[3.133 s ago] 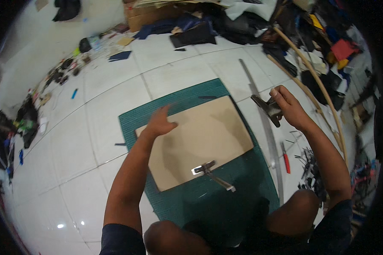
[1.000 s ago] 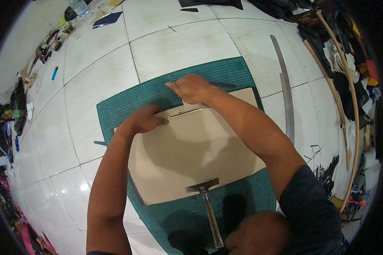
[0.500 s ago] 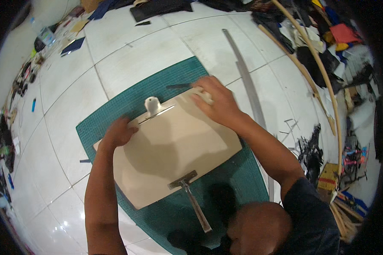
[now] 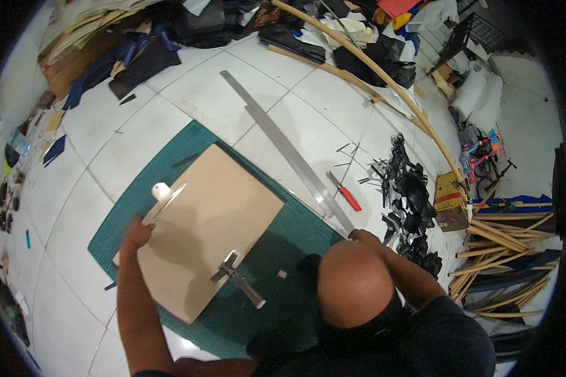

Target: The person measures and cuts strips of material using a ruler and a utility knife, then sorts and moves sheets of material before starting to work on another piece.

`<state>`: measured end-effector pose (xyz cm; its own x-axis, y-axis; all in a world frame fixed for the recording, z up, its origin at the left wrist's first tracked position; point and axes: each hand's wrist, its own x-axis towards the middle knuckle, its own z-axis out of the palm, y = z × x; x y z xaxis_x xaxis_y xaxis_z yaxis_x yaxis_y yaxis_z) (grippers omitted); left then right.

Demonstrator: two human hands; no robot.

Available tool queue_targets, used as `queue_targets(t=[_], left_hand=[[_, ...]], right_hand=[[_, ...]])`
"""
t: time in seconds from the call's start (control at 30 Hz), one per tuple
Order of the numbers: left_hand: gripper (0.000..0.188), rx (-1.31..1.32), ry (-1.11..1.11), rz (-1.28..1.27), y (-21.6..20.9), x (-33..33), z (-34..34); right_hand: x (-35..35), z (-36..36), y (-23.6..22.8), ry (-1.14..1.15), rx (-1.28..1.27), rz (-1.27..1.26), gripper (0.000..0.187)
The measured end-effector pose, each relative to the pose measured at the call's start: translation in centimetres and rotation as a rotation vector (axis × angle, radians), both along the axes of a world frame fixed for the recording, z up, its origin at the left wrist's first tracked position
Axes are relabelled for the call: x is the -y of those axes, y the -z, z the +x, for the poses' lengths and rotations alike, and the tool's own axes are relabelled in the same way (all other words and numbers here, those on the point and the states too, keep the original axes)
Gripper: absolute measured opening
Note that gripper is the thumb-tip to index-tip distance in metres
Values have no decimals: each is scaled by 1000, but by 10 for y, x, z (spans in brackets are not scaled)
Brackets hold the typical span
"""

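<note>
A beige clipboard (image 4: pixel 214 207) with a metal clip (image 4: pixel 162 191) lies slanted on a green cutting mat (image 4: pixel 144 173). My left hand (image 4: pixel 137 235) grips its left edge beside the clip, thumb on top. A hammer-like metal tool (image 4: pixel 233 273) rests across the clipboard's near edge, its handle over the mat. On the right, my right hand (image 4: pixel 370 239) has its fingers curled at the near end of a long metal ruler (image 4: pixel 277 138). A rounded bare part of my body, apparently a knee (image 4: pixel 355 283), partly covers that hand.
A red-handled knife (image 4: pixel 348 196) lies right of the ruler, near a heap of black scraps (image 4: pixel 412 195). Long wooden poles (image 4: pixel 371 63) cross the far right. Dark material (image 4: pixel 144 69) is piled at the back. A small pale piece (image 4: pixel 282 274) sits on the mat.
My right hand has left the clipboard's far right edge and moved right and nearer, to the ruler's end. My left hand stays on the clipboard. The view has turned rightward.
</note>
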<state>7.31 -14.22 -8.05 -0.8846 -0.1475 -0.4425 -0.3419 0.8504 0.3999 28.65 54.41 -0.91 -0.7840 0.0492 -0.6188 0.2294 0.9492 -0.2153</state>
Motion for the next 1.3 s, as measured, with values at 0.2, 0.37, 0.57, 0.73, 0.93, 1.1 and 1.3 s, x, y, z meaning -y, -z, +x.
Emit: queue_targets(t=[0.2,0.37,0.57,0.73,0.93,1.1,1.3], left_hand=[[62,205,34,107,-7,9,-7],[66,-222,212,-302,-18,-18,14],[77,-261,308,-188,-97,-90,26],[91,-165,528,-163,-112,-164,7],[110,-94,620,-296,-71,-232,-42],[121,-16,508,-239,-46,-257,-60],[118,-73,473,-153,-45,-264,-66]], right_hand=[[-15,-14,36,204,-432,137,59],[-20,-45,41,144,-318,78,55],[-36,-54,51,367,-307,-104,56],[-23,-46,36,510,-418,-297,54],[26,-22,30,599,-381,-559,57],[49,7,40,370,-318,-492,54],[61,4,42,303,-217,-546,55]])
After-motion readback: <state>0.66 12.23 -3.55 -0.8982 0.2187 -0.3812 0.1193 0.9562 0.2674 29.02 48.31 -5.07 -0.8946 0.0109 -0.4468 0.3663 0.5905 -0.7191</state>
